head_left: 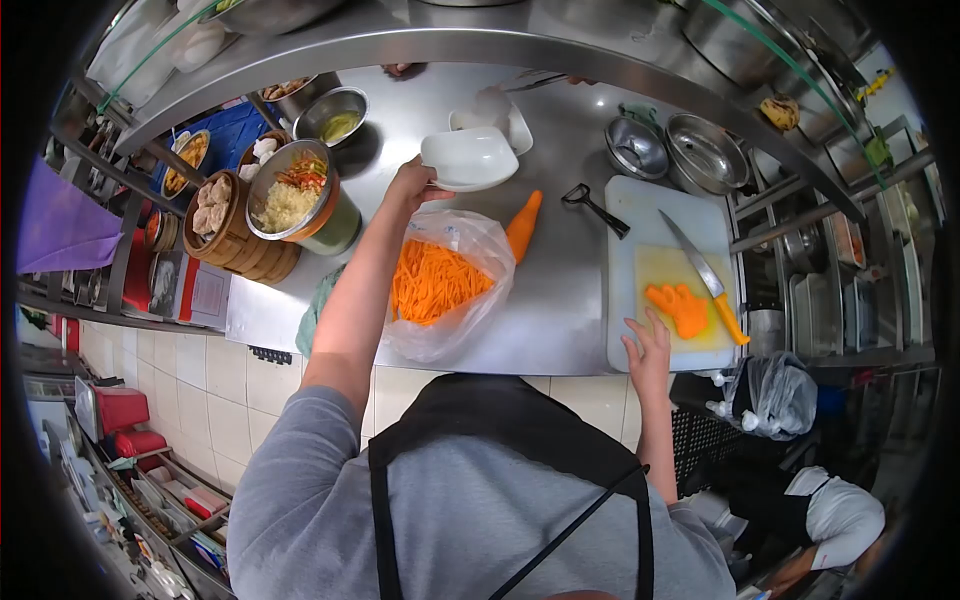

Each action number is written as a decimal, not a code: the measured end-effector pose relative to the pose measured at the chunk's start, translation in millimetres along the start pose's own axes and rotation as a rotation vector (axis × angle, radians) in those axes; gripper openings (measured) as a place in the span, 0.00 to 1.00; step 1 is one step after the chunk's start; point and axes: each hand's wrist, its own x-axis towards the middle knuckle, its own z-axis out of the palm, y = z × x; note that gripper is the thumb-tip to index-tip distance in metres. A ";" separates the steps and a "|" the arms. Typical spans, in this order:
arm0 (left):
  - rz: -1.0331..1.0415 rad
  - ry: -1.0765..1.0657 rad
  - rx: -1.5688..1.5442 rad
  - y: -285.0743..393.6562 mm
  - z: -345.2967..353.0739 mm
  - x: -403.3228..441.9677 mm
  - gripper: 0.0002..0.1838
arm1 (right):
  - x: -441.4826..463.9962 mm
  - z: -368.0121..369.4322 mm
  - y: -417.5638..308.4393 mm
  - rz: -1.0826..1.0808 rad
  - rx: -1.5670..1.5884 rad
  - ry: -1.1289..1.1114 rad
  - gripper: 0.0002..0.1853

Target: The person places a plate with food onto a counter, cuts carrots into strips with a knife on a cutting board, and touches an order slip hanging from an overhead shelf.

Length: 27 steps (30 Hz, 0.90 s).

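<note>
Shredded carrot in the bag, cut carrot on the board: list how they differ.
The shredded carrot is thin strands; the cut carrot is broader pieces. The shredded carrot sits in a plastic bag; the cut carrot lies on a cutting board. Both are orange.

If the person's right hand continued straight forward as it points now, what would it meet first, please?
The right hand would probably meet the orange pieces on the cutting board first, though its height above the board is unclear.

The bag [430,345] has shreds [435,284] in it, a carrot [524,230] just right, a bowl [470,160] behind, a steamer [232,252] left and, farther right, a board [624,265] bearing a knife [702,267].
</note>
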 end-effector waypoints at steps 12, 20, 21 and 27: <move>0.027 -0.042 -0.122 0.9 8.4 -7.6 0.36 | 2.6 6.3 -0.7 -0.036 -0.009 -0.015 0.14; 0.123 -0.030 -0.139 3.3 9.7 -24.8 0.38 | 3.7 6.4 -2.0 -0.046 -0.011 -0.040 0.13; 0.145 -0.034 -0.154 5.9 10.9 -28.8 0.38 | 6.3 4.9 -3.1 -0.054 -0.010 -0.044 0.13; 0.169 -0.093 -0.246 18.3 6.0 -54.4 0.37 | 36.8 -6.1 -14.1 -0.090 0.042 -0.032 0.13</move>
